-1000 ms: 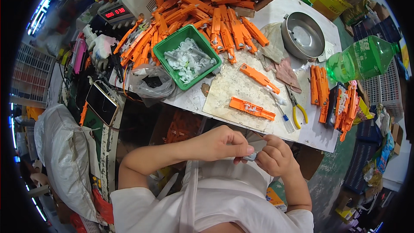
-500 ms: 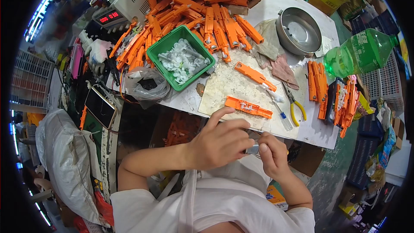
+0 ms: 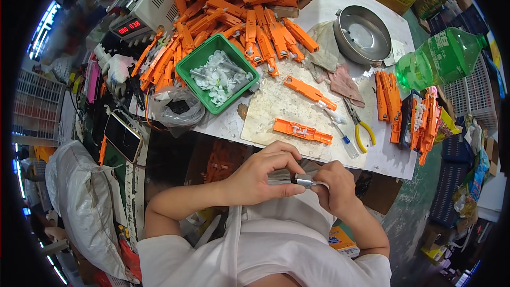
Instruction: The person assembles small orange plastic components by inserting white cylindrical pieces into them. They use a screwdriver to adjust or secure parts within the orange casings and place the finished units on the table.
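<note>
- The left hand (image 3: 263,175) and the right hand (image 3: 332,186) meet just below the near edge of the surface (image 3: 393,157), close to the person's chest.
- Between them is a small silvery metal piece (image 3: 304,181); the fingers of both hands are pinched shut around it, the left from its left end, the right from its right end.
- On the pale work mat (image 3: 276,106) just above the hands lies a flat orange plastic part (image 3: 302,131), near the mat's front edge.
- A second orange part (image 3: 309,91) lies farther up the mat, slanting toward the right.
- Right of the mat are yellow-handled pliers (image 3: 362,130) and a small clear tube (image 3: 340,133).
- At the mat's upper left stands a green tray (image 3: 192,64) holding white plastic bits (image 3: 220,77).
- Behind the tray spreads a large heap of orange parts (image 3: 239,10).
- A round metal bowl (image 3: 362,34) sits to the upper right of the mat, and a green plastic bottle (image 3: 441,56) lies on its side beyond it.
</note>
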### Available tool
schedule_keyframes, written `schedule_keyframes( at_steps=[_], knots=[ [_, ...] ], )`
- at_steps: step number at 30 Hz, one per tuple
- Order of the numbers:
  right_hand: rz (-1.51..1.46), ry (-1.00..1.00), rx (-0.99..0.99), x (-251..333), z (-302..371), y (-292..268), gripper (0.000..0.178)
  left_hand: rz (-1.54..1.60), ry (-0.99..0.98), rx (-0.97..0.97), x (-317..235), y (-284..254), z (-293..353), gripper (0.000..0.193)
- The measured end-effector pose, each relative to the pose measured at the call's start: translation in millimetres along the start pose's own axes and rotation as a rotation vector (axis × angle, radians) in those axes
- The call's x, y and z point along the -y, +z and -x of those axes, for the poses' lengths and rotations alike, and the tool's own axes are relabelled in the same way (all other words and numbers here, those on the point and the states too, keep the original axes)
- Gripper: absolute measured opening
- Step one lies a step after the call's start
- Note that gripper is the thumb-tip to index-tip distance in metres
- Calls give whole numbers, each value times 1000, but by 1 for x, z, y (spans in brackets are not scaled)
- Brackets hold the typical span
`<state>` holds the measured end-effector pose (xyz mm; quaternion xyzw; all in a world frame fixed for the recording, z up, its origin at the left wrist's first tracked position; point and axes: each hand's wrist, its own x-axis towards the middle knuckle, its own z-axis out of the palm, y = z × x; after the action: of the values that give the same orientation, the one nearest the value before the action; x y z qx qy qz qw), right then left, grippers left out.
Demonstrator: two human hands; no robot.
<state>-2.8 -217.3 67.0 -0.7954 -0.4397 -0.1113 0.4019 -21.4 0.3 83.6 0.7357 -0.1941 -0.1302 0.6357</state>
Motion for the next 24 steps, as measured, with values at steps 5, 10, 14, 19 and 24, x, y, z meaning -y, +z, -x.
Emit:
schedule_keyframes(
  at_steps=[5,10,14,19,24],
  knots=[
    [173,-269,-47,-7,-10,-7,22,401,-314,138,6,3,-1,28],
    [-189,215,-6,6,3,-1,12,-355,321,-125,0,6,-3,29],
    [-1265,1159,84,18,10,0,26,-1167,907,-186,12,2,0,32],
    [-504,758,157,18,9,-6,17,-536,344,-86,11,5,-2,47],
    [-70,4,121,15,-1,-5,15,463,-314,447,10,7,3,44]
  ],
)
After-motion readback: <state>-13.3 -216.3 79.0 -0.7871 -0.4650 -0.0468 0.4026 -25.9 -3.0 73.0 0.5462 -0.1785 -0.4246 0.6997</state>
